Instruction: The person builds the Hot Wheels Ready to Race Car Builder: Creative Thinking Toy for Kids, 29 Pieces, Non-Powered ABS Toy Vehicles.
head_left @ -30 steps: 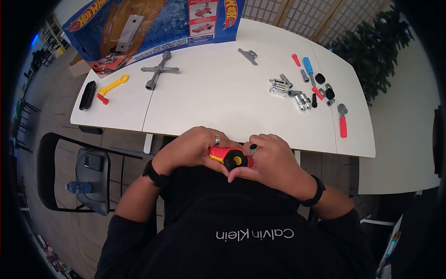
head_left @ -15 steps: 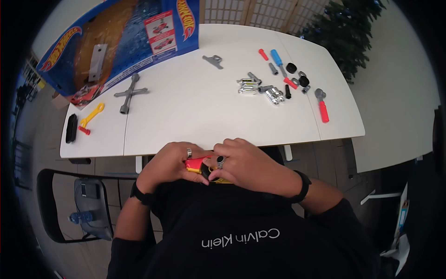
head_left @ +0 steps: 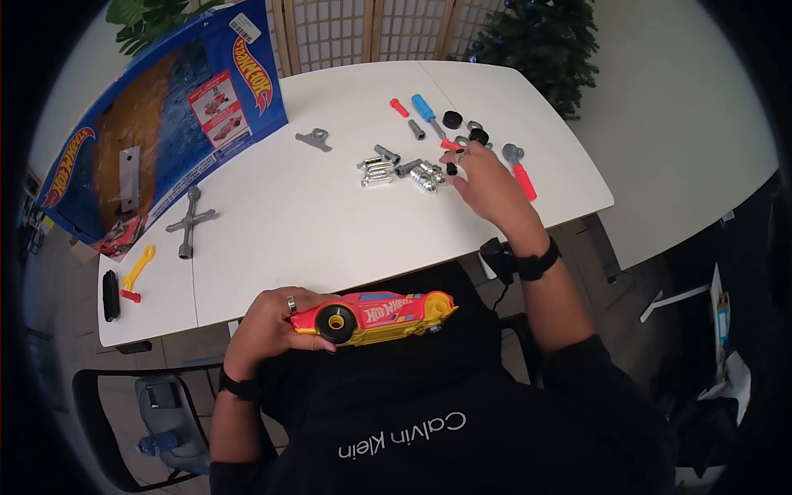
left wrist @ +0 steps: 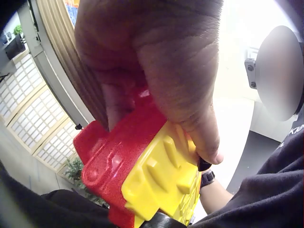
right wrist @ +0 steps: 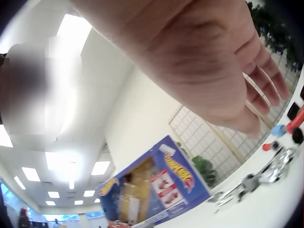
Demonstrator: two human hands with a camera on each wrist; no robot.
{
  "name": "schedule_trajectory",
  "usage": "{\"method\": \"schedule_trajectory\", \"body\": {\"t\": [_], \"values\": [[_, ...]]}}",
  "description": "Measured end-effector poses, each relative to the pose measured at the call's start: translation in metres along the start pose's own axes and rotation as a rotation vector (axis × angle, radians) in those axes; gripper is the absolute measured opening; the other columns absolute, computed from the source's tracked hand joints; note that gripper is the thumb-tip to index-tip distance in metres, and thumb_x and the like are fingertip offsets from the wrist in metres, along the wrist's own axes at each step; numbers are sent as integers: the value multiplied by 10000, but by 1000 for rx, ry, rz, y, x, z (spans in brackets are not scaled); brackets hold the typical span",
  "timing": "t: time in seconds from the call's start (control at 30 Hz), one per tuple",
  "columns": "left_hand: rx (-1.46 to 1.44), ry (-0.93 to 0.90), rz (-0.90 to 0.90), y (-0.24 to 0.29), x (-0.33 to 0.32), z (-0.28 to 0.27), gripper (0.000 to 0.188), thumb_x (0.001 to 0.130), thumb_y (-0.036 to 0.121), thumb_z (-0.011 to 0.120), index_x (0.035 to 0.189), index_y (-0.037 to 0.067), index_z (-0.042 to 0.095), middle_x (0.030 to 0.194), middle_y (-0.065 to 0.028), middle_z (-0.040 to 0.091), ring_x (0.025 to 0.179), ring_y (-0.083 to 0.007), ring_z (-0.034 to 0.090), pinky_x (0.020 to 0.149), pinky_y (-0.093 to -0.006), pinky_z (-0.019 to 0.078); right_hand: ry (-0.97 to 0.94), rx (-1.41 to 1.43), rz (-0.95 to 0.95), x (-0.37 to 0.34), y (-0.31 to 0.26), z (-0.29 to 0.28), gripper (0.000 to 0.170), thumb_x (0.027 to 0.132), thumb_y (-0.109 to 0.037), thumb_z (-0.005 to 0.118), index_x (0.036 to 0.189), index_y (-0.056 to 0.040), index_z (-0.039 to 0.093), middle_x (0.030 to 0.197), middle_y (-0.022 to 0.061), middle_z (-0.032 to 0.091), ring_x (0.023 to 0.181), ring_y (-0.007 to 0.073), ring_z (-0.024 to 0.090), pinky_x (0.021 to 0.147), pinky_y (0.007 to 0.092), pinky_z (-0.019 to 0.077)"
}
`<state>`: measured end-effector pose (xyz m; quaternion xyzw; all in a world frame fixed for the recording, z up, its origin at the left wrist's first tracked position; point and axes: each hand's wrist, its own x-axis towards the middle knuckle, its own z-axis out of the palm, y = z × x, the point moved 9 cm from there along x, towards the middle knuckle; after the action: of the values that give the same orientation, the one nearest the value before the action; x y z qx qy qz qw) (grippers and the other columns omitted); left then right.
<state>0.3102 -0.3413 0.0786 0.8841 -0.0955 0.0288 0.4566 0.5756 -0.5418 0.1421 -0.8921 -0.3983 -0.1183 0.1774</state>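
Observation:
The left hand (head_left: 268,323) grips one end of a red and yellow toy car (head_left: 396,320) at the lap, thumb below a black wheel (head_left: 336,322). In the left wrist view, its fingers and thumb (left wrist: 204,137) lie on either side of the car's red and yellow body (left wrist: 159,166). Over the table's right part, the right hand (head_left: 493,188) reaches among small parts with its fingers extended and apart. A small black piece (head_left: 451,169) lies by its fingertips; contact cannot be told. In the right wrist view, the fingers hold nothing visible.
Silver parts (head_left: 426,176), a blue screwdriver (head_left: 423,108), black wheels and a red-handled ratchet (head_left: 524,180) surround the right hand. A grey cross wrench (head_left: 190,221), yellow wrench (head_left: 140,266) and large blue box (head_left: 268,103) occupy the left side.
The right hand has left the car and moved up and right over the table. The left hand still grips the car, which now shows its side. The head view has shifted.

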Motion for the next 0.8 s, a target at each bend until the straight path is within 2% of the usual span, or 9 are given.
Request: {"method": "schedule_trajectory", "body": {"t": [0.17, 0.23, 0.27, 0.37, 0.43, 0.57, 0.63, 0.67, 0.8], "values": [[3, 21, 16, 0, 0, -1, 746, 631, 393, 1011, 1245, 37, 783, 1042, -144, 805, 945, -281, 770, 851, -351, 588, -113, 32, -20, 9, 36, 34, 237, 908, -90, 788, 1131, -46, 721, 1096, 192, 662, 1063, 386, 678, 925, 449, 552], [1, 22, 13, 0, -2, -1, 743, 632, 396, 1010, 1243, 38, 784, 1042, -144, 805, 945, -280, 771, 852, -350, 589, -318, 60, 259, 6, 56, 50, 254, 881, -65, 795, 1120, -54, 710, 1076, 197, 658, 1075, 386, 670, 933, 457, 543], [-6, 21, 8, 1, -1, -1, 725, 643, 396, 1005, 1240, 48, 786, 1033, -140, 801, 943, -294, 769, 848, -358, 592, -320, 58, 257, 4, 52, 48, 254, 881, -65, 795, 1120, -54, 710, 1076, 197, 658, 1075, 386, 670, 933, 457, 543], [-20, 21, 4, 1, 1, -2, 709, 652, 394, 1001, 1237, 57, 788, 1025, -137, 796, 939, -309, 767, 844, -365, 594, -200, -47, 325, -3, 55, 36, 240, 879, -55, 781, 1108, -54, 710, 1034, 203, 657, 1050, 386, 674, 901, 457, 541], [-28, 13, 4, 0, -1, 0, 710, 650, 394, 1001, 1238, 56, 787, 1026, -138, 796, 937, -310, 767, 842, -366, 594, -3, 66, 68, -4, 44, 30, 249, 891, -62, 765, 1135, -49, 715, 1092, 214, 681, 1061, 422, 686, 923, 502, 558], [-4, 10, 3, -1, 0, -1, 740, 626, 376, 1015, 1232, 21, 781, 1045, -146, 805, 949, -291, 772, 859, -352, 589, -78, 50, -29, 2, 46, 45, 327, 892, -39, 753, 1211, -60, 685, 1059, 232, 674, 1051, 434, 686, 917, 502, 560], [-6, 17, -1, 1, -1, -2, 739, 629, 377, 1014, 1231, 21, 780, 1047, -146, 805, 950, -292, 771, 862, -353, 589, -129, 5, 99, 2, 56, 51, 299, 914, -26, 704, 1210, -46, 670, 1070, 245, 668, 1058, 439, 681, 925, 503, 559], [-7, 11, -7, 1, -1, -2, 739, 628, 381, 1014, 1230, 23, 781, 1050, -146, 805, 954, -295, 771, 864, -353, 590, -135, 8, 93, 0, 55, 51, 299, 914, -26, 704, 1210, -46, 670, 1070, 245, 668, 1058, 439, 681, 925, 503, 559], [15, -3, -35, -3, -2, -1, 735, 627, 392, 1013, 1225, 32, 784, 1072, -144, 804, 972, -302, 771, 881, -355, 591, -4, -15, 40, -13, 52, 31, 180, 950, -47, 617, 1128, -16, 622, 1029, 248, 666, 963, 445, 691, 835, 526, 553]]}}
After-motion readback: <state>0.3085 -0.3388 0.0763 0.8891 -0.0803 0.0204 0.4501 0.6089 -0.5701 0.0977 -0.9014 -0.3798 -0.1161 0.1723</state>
